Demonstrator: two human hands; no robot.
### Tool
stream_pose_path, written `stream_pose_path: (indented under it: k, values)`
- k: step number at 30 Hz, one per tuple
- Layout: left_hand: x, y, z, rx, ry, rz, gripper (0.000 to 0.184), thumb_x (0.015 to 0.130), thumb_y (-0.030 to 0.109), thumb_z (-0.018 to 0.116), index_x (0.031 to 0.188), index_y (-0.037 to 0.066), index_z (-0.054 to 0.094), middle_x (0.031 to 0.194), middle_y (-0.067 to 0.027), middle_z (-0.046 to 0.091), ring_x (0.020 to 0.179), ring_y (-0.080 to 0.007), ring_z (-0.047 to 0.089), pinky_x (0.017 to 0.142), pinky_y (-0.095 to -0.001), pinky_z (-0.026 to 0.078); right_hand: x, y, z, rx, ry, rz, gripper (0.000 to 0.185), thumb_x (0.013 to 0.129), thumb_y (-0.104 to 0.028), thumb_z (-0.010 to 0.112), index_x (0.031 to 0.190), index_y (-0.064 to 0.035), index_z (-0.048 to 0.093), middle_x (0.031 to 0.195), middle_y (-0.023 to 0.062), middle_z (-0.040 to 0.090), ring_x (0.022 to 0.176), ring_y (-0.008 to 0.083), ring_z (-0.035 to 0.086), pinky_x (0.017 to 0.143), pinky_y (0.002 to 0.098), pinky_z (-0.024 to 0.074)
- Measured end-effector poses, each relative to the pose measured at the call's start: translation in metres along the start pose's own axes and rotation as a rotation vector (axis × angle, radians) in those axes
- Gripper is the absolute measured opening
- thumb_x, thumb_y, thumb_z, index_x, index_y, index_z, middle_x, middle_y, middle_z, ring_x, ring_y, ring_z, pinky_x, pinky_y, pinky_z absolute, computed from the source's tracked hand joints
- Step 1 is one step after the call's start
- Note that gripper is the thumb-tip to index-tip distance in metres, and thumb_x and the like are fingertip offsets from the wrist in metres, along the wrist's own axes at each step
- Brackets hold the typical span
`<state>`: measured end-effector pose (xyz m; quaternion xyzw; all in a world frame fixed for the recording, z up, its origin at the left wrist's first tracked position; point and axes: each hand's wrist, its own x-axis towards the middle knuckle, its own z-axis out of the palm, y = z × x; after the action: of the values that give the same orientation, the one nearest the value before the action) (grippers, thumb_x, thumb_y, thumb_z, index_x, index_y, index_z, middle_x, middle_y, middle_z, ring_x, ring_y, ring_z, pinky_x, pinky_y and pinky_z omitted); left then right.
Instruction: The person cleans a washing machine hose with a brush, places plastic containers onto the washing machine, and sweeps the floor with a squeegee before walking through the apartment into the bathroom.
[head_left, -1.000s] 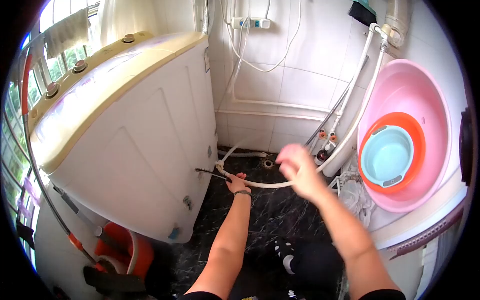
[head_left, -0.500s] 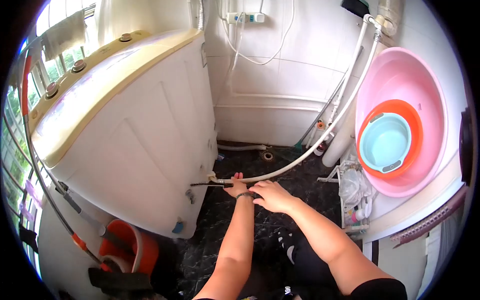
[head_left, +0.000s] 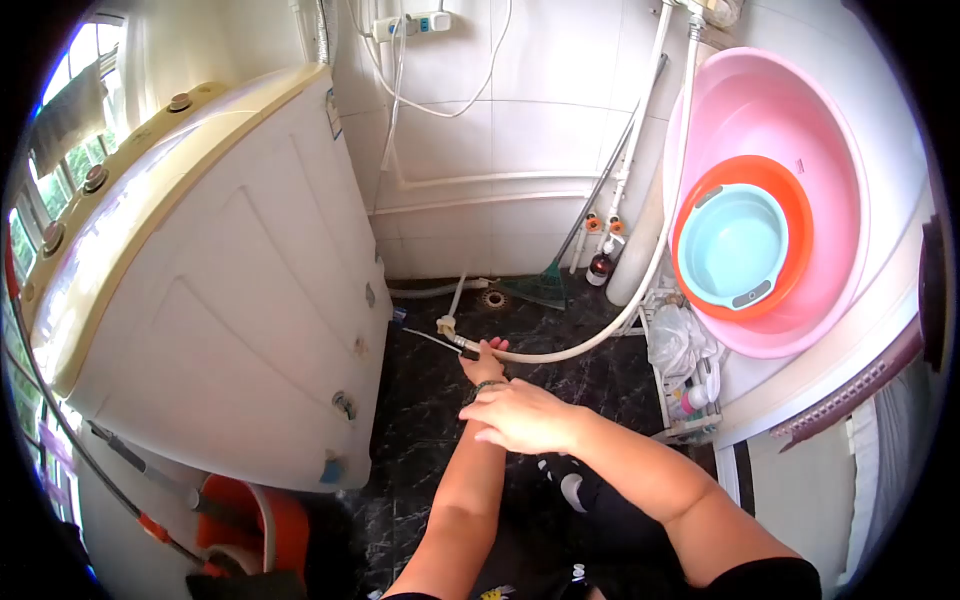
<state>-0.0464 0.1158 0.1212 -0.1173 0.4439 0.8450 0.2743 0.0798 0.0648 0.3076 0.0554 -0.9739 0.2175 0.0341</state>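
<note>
My left hand [head_left: 483, 367] is closed around the end of a white hose [head_left: 575, 352], just behind its metal collar and pale connector [head_left: 447, 325]. A thin rod [head_left: 432, 340] also sticks out from this hand toward the washing machine; its kind is unclear. My right hand [head_left: 522, 415] lies across my left wrist, by the dark bracelet [head_left: 488, 385], with its fingers extended and no object visible in it. To the left stands the white washing machine [head_left: 230, 290], with a small metal fitting [head_left: 344, 404] low on its side, apart from the hose.
A floor drain [head_left: 494, 299] and a green broom [head_left: 540, 287] are by the back wall. On the right are a pink basin [head_left: 830, 200], an orange basin [head_left: 795, 215], a light-blue basin [head_left: 735, 245] and a white rack [head_left: 660, 375]. A red bucket [head_left: 290, 520] stands lower left.
The view has shifted right. The hose end has moved away from the washing machine's side and now tilts upward. My right hand has slid back from the left hand onto the wrist.
</note>
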Motion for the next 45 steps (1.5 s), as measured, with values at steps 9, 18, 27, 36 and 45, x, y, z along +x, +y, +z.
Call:
stream_pose_path:
  k: [9,18,27,36,45]
  values:
    - [0.002,-0.03,0.005,0.065,-0.027,-0.016,0.058,0.088,0.009,0.048,0.134,0.011,0.012,0.083,-0.0127,0.063,0.064,-0.02,0.064,0.041,-0.0246,0.036,-0.002,0.012,0.01,0.099,-0.109,0.142,0.03,0.079,-0.021,0.058,0.105,-0.0055,0.057,0.095,0.0136,0.058,0.094,0.031,0.055,0.082,0.04,0.0431]
    - [0.019,0.021,-0.009,-0.311,0.457,0.177,0.06,0.088,0.004,0.045,0.136,0.007,0.01,0.091,-0.0179,0.057,0.07,-0.0223,0.061,0.061,-0.032,0.055,0.012,0.014,0.018,0.112,-0.192,0.12,0.033,0.079,-0.022,0.058,0.109,-0.0079,0.056,0.099,0.0146,0.058,0.093,0.0335,0.054,0.082,0.0412,0.0439]
    - [0.023,0.017,-0.029,-0.257,0.45,0.157,0.059,0.086,0.003,0.049,0.133,0.007,0.015,0.086,-0.0185,0.058,0.066,-0.0237,0.061,0.061,-0.0338,0.055,0.009,0.028,0.012,0.028,-0.058,0.142,0.029,0.08,-0.022,0.057,0.105,-0.0071,0.058,0.103,0.0132,0.057,0.099,0.0284,0.053,0.085,0.0398,0.0412]
    - [-0.016,-0.037,-0.026,-0.085,0.168,-0.095,0.052,0.084,0.003,0.053,0.123,-0.003,0.02,0.085,-0.0202,0.058,0.068,-0.0271,0.061,0.058,-0.0375,0.054,-0.016,0.08,0.009,-0.059,-0.158,0.431,0.033,0.08,-0.029,0.057,0.109,-0.0143,0.056,0.103,0.009,0.056,0.101,0.0281,0.049,0.084,0.0414,0.0375]
    - [0.014,-0.174,-0.075,-0.35,-0.054,-0.236,0.041,0.076,0.001,0.063,0.111,-0.003,0.042,0.099,-0.0131,0.057,0.081,-0.0224,0.06,0.067,-0.0333,0.053,-0.041,0.092,0.007,0.014,-0.183,0.467,0.033,0.082,-0.028,0.053,0.11,-0.011,0.055,0.104,0.0123,0.056,0.101,0.0302,0.051,0.084,0.0415,0.0401]
